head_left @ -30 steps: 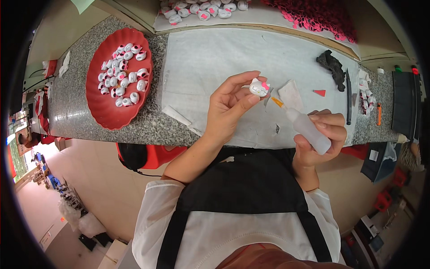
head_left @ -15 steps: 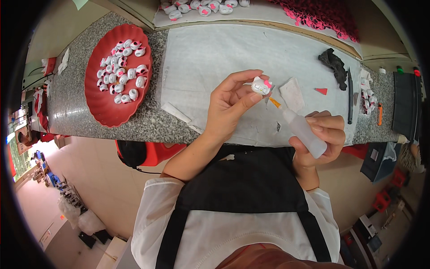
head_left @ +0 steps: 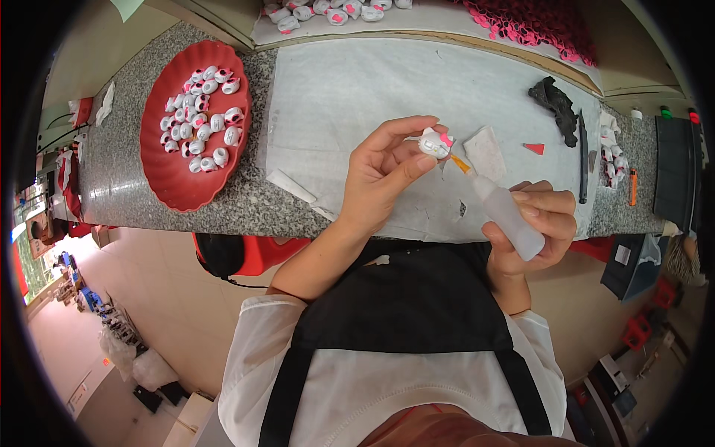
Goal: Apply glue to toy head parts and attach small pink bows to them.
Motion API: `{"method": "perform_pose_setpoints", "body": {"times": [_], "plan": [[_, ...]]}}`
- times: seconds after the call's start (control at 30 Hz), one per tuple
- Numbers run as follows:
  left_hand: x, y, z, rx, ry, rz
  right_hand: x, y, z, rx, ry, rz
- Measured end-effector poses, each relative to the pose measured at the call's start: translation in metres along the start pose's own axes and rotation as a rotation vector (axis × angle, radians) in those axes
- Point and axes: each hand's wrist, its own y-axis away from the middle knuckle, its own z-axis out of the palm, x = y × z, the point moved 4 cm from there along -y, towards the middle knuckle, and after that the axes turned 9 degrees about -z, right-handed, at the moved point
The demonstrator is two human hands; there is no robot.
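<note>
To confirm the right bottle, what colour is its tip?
Orange-yellow: the tip of the bottle, best seen in the head view.

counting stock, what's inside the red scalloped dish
Small white pieces with pink or dark markings lie in the red dish; the patches of dish directly beneath them are covered.

A short-sleeved white top [head_left: 402, 370] shows under a black apron [head_left: 398, 316] with broad straps [head_left: 287, 395].

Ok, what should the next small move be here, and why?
Probably ease the bottle's orange tip in to the bead with the right hand: the tip points toward the bead's edge, very near it (contact is hard to tell), and the left hand holds the bead up.
</note>
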Motion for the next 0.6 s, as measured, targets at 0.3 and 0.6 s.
{"method": "perform_pose_setpoints", "body": {"times": [0.3, 0.6], "plan": [[-0.0014, 0.0018, 0.0003, -0.002, -0.049, 0.004, -0.0012, 0.0008, 0.0027, 0.025, 0.087, 0.027], [0.0010, 0.0003, 0.0012, -0.005, -0.287, 0.207, -0.0016, -0.0004, 0.0037, 0.012, 0.047, 0.048]]}}
